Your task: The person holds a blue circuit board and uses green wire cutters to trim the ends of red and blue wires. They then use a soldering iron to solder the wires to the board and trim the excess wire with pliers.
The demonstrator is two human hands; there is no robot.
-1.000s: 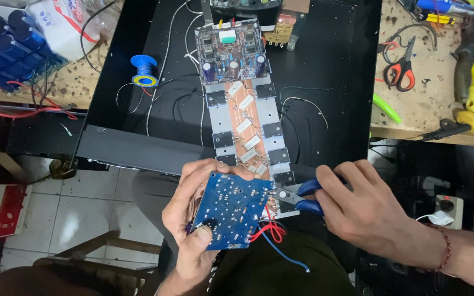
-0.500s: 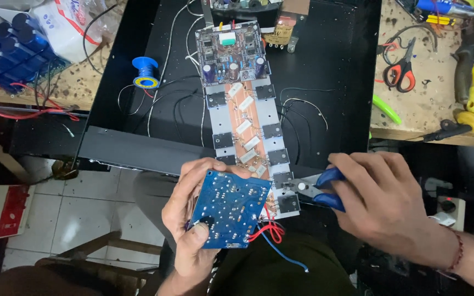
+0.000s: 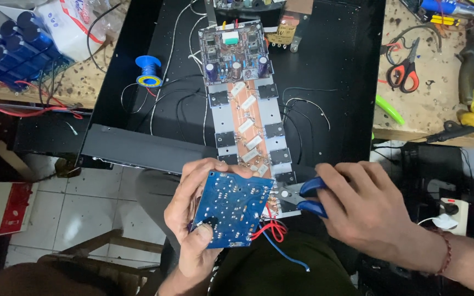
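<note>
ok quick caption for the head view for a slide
Left hand holds a blue circuit board while right hand works blue-handled pliers at its edge.

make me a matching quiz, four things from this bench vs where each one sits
Things:
1. blue board
2. pliers
3. solder spool
4. scissors

Places:
a. wooden bench, right side
b. in the left hand
c. black panel, left of the long board
d. in the right hand

Pairs: 1-b, 2-d, 3-c, 4-a
</note>
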